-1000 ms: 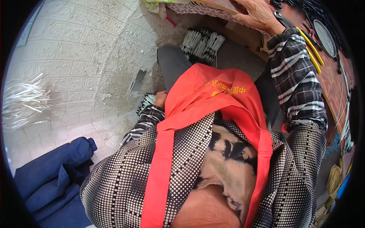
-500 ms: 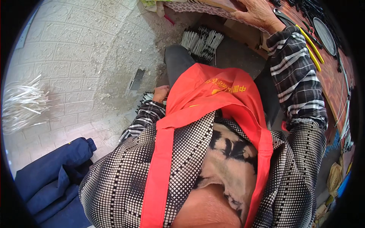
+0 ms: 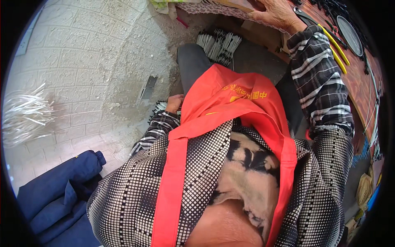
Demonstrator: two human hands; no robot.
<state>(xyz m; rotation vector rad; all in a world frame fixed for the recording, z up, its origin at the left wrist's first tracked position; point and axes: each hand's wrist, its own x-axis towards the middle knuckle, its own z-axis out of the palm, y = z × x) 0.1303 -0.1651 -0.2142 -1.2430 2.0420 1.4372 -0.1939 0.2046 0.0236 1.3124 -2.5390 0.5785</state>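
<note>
The left hand [image 3: 175, 103] hangs low at about 9 o'clock from the red apron [image 3: 230, 111], beside the left thigh, its fingers curled down onto a bundle of black-and-white sticks [image 3: 159, 108] on the ground; whether it pinches them or only touches them cannot be told, since the apron hides part of the hand. The right hand [image 3: 276, 13] reaches up to 12 o'clock, lying palm down with fingers spread on the edge of a table [image 3: 362, 82]; its fingertips run out of view, so a grasp cannot be told. A second bundle [image 3: 218, 44] of like sticks lies on the ground at 12 o'clock, between the knees and the table, well apart from both hands. Yellow-handled pliers [image 3: 335, 49] rest on the table just beside the right sleeve, at 1 o'clock. A pile of white strips [image 3: 24, 115] lies on the paving at 9 o'clock, and blue cloth [image 3: 57, 189] sits at 8 o'clock.
</note>
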